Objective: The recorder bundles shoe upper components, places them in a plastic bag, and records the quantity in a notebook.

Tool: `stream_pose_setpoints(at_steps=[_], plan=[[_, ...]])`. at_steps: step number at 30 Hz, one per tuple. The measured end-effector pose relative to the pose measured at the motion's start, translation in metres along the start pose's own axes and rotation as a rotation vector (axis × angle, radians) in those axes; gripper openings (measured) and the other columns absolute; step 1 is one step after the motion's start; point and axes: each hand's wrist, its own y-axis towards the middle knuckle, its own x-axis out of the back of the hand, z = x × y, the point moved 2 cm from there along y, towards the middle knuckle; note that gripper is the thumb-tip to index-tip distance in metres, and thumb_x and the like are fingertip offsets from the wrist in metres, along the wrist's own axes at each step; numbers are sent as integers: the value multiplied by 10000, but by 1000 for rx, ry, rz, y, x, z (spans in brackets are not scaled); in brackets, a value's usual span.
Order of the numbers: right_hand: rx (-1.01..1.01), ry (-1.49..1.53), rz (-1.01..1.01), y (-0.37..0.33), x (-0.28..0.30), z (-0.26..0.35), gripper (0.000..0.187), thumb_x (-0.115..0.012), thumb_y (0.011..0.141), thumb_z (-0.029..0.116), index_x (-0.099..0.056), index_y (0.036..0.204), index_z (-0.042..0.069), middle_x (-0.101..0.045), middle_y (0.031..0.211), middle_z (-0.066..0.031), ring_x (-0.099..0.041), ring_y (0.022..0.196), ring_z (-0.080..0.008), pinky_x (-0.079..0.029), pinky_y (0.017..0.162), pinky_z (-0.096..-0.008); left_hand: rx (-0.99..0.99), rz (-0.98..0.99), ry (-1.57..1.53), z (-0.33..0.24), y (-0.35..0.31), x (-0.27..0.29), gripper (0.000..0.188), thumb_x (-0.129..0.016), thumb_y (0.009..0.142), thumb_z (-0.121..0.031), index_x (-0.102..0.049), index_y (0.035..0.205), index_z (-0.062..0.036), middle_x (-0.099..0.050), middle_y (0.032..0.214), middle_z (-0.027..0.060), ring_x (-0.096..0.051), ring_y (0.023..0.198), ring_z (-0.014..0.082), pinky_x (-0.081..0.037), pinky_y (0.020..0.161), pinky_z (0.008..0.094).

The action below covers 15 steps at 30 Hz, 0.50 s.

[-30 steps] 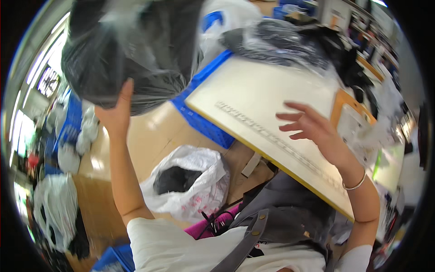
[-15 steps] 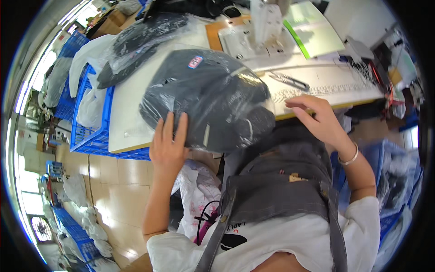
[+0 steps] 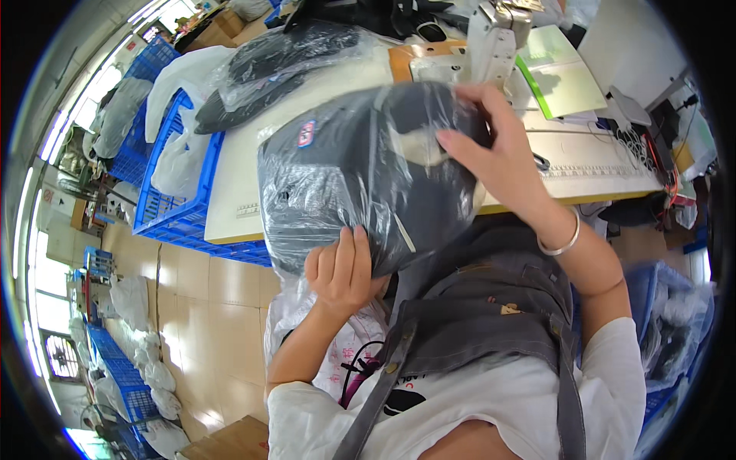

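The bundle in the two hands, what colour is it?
The bundle is mostly dark grey, nearly black, seen best in the head view.

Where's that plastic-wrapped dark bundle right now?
In the head view, the bundle is above centre, over the front edge of the white table, touched by the left hand and right hand.

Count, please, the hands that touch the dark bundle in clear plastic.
2: the left hand at the near edge of the dark bundle, the right hand at its right end. No other hand shows.
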Motion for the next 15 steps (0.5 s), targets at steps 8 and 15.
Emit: stream_pose_setpoints(at_steps=[8, 15], plan=[[-390, 711, 335, 44, 9, 13, 454, -645, 819, 174, -478, 1216, 33, -570, 1096, -84, -572, 954, -138, -471, 806, -272, 64, -198, -79, 0, -21, -41, 308, -618, 744, -227, -547, 1023, -119, -508, 972, 46, -491, 844, 225, -399, 769, 394], [-852, 903, 543, -21, 18, -29, 407, -520, 908, 325, -551, 1133, -13, -639, 1023, -83, -617, 871, -125, -506, 777, -280, -220, -156, -90, 7, -44, -40, 344, -600, 736, -184, -475, 1056, -198, -467, 918, -18, -469, 779, 134, -420, 713, 294]])
